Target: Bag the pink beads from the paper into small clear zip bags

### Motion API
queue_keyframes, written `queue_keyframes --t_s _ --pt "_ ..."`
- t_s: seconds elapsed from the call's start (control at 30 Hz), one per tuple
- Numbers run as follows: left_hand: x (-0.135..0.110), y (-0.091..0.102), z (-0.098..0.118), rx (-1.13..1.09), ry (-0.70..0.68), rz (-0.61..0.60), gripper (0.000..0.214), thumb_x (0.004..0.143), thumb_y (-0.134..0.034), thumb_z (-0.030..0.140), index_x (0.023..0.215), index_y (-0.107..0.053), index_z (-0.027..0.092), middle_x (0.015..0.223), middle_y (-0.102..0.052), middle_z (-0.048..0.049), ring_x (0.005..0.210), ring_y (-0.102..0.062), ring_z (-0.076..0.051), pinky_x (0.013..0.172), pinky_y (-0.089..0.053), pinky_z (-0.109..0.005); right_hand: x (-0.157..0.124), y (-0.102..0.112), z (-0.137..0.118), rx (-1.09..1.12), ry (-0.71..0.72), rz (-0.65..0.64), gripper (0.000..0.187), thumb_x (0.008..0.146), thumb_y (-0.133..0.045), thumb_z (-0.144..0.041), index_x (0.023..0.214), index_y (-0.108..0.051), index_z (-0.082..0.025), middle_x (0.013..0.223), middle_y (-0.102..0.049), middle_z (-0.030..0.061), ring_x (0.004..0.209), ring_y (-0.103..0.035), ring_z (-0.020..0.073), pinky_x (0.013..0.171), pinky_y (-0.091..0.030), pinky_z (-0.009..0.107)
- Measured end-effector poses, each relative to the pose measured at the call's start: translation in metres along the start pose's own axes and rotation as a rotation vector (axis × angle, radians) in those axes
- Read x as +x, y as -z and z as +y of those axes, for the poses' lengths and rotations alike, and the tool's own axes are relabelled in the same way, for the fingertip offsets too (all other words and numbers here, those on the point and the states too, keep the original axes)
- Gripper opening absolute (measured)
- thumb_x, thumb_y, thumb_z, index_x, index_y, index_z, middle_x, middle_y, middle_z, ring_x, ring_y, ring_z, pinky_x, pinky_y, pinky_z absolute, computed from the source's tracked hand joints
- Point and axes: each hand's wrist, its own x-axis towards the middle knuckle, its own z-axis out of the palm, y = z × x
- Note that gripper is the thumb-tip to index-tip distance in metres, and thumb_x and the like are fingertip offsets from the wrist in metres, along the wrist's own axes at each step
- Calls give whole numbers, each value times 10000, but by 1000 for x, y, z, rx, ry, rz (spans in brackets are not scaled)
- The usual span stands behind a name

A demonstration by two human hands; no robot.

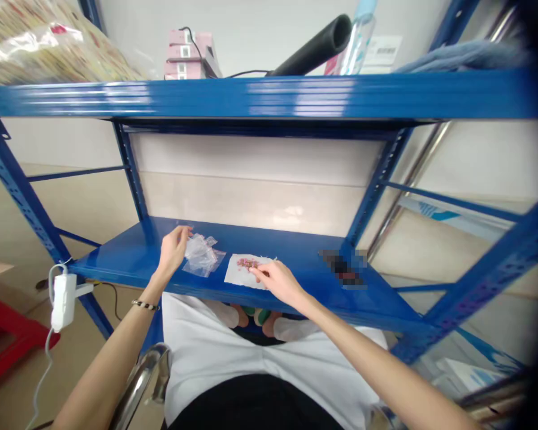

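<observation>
A white sheet of paper or cloth (237, 276) lies on the blue shelf with a small heap of pink and brownish bead-like bits (247, 263) on it. My right hand (280, 282) reaches over the sheet's right side, thumb and fingertips pinched together at the edge of the heap. What sits between those fingertips is too small to name. To the left lies a loose pile of clear plastic zip bags (202, 255). Against the pile's left edge is my left hand (174, 248), its fingers curled in and closed; whatever they hold is hidden.
The blue shelf surface (147, 251) runs between upright posts. A blurred dark item (343, 269) lies at its right. Overhead, a blue beam (224, 98) carries pink boxes (190, 54), a black tube (314, 48) and a bottle (361, 42). A white power strip (64, 301) hangs at left.
</observation>
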Motion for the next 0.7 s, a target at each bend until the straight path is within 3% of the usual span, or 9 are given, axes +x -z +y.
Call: queue_keyframes --t_s 0.07,0.17,0.27,0.4,0.57,0.7 --pt "-2 -25 -36 159 -13 -108 425 928 -452 437 1166 -626 131 1124 -675 -139 1021 -636 -253 863 -496 -354 9 -14 15 -38 -25 29 462 971 -418 -427 667 -667 -184 586 -623 23 584 -573 164 558 -308 243" --pt "2 -45 -69 347 -45 -257 643 880 -533 500 1401 -436 137 1324 -564 -179 1220 -522 -325 984 -426 -434 25 -18 25 -82 -50 90 377 974 -422 -389 773 -679 -200 688 -673 26 641 -595 163 582 -311 234" --pt "10 -53 -86 439 -38 -334 719 879 -536 516 1469 -320 167 1430 -476 -184 1365 -368 -346 1058 -337 -483 37 -18 36 -127 -48 109 242 953 -467 -318 881 -677 -221 749 -690 21 694 -616 160 611 -326 229" --pt "16 -56 -101 421 -13 -465 681 896 -505 491 1480 -294 212 1392 -534 -145 1409 -304 -329 1087 -281 -503 50 -18 57 -166 -99 120 187 918 -489 -248 942 -673 -229 744 -684 14 707 -620 160 599 -329 229" --pt "14 -60 -110 425 8 -398 600 914 -465 417 1457 -356 186 1326 -588 -144 1339 -398 -322 1055 -328 -496 57 -19 69 -113 -159 167 214 917 -466 -241 988 -669 -238 774 -693 16 726 -629 166 611 -362 237" --pt "11 -61 -111 473 -34 -372 495 969 -322 346 1420 -438 176 1379 -545 -148 1358 -378 -315 1066 -316 -506 44 -26 68 -73 -160 232 287 904 -433 -208 1115 -624 -239 804 -680 16 699 -607 163 625 -388 247"
